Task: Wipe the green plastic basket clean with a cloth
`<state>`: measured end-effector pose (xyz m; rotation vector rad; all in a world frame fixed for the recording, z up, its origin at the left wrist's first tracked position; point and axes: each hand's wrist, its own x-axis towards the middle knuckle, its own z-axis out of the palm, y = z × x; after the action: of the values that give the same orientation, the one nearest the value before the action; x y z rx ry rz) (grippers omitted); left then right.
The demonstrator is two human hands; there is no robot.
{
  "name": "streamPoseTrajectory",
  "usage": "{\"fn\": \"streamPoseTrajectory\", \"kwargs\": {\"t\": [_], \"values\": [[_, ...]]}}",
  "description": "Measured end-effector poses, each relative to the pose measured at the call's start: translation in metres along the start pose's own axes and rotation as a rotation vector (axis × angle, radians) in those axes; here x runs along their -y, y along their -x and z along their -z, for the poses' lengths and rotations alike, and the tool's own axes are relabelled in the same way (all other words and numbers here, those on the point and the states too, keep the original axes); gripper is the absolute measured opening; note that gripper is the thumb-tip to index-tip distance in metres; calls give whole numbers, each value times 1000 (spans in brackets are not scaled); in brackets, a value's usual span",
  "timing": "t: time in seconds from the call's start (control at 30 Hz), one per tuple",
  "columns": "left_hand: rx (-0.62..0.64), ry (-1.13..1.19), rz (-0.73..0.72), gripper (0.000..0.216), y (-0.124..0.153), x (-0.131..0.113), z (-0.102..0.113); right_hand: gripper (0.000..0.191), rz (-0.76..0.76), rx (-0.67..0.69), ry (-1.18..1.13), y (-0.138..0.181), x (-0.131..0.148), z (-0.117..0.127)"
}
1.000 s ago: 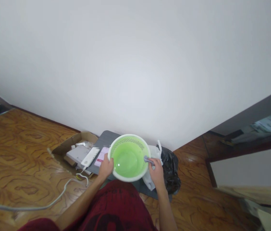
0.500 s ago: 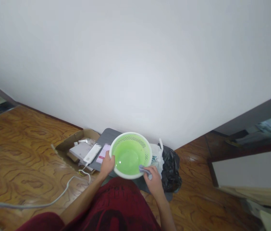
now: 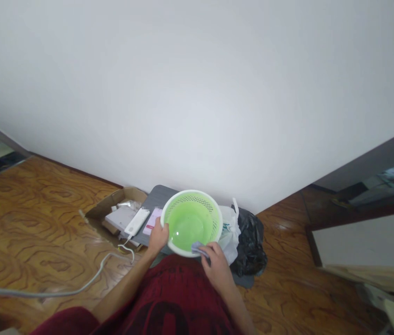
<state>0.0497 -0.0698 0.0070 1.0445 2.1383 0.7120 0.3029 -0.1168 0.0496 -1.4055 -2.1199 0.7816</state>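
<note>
A round green colander bowl with a white perforated rim is held over a grey board. My left hand grips the bowl's left rim. My right hand holds a small bluish-grey cloth pressed against the near rim of the bowl. The inside of the bowl looks shiny. My arms come out from a dark red garment at the bottom of the view.
An open cardboard box with white boxes, a white power bank and a pink card lies to the left. A white cable runs over the wooden floor. A white plastic bag and a black bag sit to the right, against the white wall.
My right hand with the cloth has slid along the bowl's rim from the right side round to the near edge. My left hand has kept its grip on the left rim.
</note>
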Motion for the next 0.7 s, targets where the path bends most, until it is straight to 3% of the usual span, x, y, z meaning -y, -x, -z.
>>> {"fn": "streamPoseTrajectory", "kwargs": {"t": [0.37,0.7], "values": [[-1,-24,7,33,-3,1,-3,32,-70,-195,158,-33,-35,26],[1,-7,16,33,0,1,-1,28,-20,9,-12,-7,4,-2]]}}
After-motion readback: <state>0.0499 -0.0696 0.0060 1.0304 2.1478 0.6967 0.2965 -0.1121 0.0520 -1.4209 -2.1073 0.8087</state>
